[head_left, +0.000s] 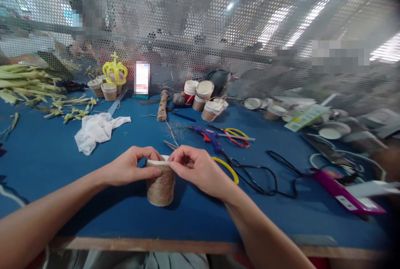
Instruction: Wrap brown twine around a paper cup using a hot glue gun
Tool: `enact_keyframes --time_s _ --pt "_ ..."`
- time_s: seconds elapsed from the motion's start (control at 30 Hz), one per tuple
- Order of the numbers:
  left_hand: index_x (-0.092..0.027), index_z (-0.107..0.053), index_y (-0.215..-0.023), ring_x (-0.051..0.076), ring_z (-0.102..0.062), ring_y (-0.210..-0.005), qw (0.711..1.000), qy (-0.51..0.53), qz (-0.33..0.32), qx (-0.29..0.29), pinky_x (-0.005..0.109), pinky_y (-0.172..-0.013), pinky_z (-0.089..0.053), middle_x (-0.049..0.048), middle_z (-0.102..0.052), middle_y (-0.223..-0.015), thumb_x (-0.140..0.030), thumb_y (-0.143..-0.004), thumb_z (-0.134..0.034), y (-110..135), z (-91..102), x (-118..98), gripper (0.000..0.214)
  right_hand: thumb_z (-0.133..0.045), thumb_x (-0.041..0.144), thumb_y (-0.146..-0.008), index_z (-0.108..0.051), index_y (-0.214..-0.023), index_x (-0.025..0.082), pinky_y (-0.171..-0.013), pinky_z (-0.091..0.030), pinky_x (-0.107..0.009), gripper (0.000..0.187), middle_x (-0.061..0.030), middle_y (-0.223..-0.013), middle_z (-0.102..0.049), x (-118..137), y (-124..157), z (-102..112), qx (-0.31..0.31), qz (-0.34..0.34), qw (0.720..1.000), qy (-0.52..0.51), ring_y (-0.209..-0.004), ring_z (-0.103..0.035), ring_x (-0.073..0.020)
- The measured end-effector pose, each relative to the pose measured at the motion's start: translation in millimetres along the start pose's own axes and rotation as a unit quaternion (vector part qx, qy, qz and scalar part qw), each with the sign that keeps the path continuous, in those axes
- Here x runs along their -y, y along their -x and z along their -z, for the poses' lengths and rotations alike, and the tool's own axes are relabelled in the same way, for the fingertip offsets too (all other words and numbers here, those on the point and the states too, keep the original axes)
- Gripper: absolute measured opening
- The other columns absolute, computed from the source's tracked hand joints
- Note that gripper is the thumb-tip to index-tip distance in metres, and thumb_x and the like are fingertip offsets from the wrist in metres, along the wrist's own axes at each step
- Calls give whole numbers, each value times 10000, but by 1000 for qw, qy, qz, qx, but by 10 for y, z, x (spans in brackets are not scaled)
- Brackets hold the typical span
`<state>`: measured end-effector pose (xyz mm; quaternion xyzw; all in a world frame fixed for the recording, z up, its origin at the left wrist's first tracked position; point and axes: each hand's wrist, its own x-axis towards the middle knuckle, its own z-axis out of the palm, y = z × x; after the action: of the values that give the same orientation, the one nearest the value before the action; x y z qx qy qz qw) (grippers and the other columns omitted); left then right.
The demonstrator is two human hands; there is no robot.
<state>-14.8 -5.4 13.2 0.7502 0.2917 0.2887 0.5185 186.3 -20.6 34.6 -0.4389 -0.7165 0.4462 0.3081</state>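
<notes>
A paper cup (160, 187) wrapped in brown twine stands upright on the blue table in front of me, its white rim uppermost. My left hand (133, 167) grips its left side, thumb outside and fingertips over the rim. At the rim's right side, my right hand (195, 169) pinches with thumb and index finger; whether a strand is also between them is hidden. Behind the right hand are the blades of scissors (170, 145), and a yellow handle (229, 169) shows to its right. A strand runs from the twine bundle (162, 105) down toward that hand.
A blue glue gun (208, 134) lies beyond my right hand, its black cable trailing right toward a purple power strip (343, 194). White cloth (96, 131) lies left. Several wrapped cups (211, 110) and a yellow crown-shaped piece (115, 71) stand near the perforated metal screen (175, 18).
</notes>
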Motion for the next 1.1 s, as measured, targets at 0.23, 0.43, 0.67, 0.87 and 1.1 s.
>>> enact_keyframes --time_s 0.23,0.43,0.67,0.87,1.1 --pt "-126 -524 -689 175 -538 -818 999 -37 1 -7 292 -766 -412 57 -599 -838 -273 -777 -543 4 4 -21 173 -544 214 -724 -505 -670 161 -514 -378 -212 85 24 -617 -497 -12 -1 -38 -13 8 1000 10 -560 -441 -88" --pt "-118 -563 -781 164 -529 -751 996 -84 27 -26 274 -698 -418 48 -595 -804 -274 -740 -563 -2 -78 -111 161 -526 191 -733 -502 -651 170 -477 -354 -194 88 33 -590 -486 6 25 -96 -35 51 996 60 -522 -420 -77" --pt "-132 -532 -693 139 -517 -701 996 -75 11 -53 262 -677 -418 31 -579 -752 -216 -748 -538 -2 -165 -145 101 -521 142 -741 -509 -622 166 -455 -327 -184 122 21 -614 -531 60 81 -88 -51 108 985 128 -499 -382 -64" --pt "-134 -529 -710 153 -538 -769 997 -63 -18 -47 277 -730 -422 50 -597 -820 -196 -768 -527 -6 -142 -84 84 -537 116 -725 -551 -672 170 -481 -351 -186 77 24 -623 -556 42 71 -25 -43 105 983 141 -522 -423 -73" --pt "-139 -512 -698 153 -532 -763 997 -50 -13 -52 280 -728 -425 45 -597 -802 -193 -757 -525 -9 -124 -61 81 -520 124 -730 -537 -672 170 -498 -365 -190 76 22 -633 -545 25 64 -44 -34 99 986 129 -538 -437 -77"
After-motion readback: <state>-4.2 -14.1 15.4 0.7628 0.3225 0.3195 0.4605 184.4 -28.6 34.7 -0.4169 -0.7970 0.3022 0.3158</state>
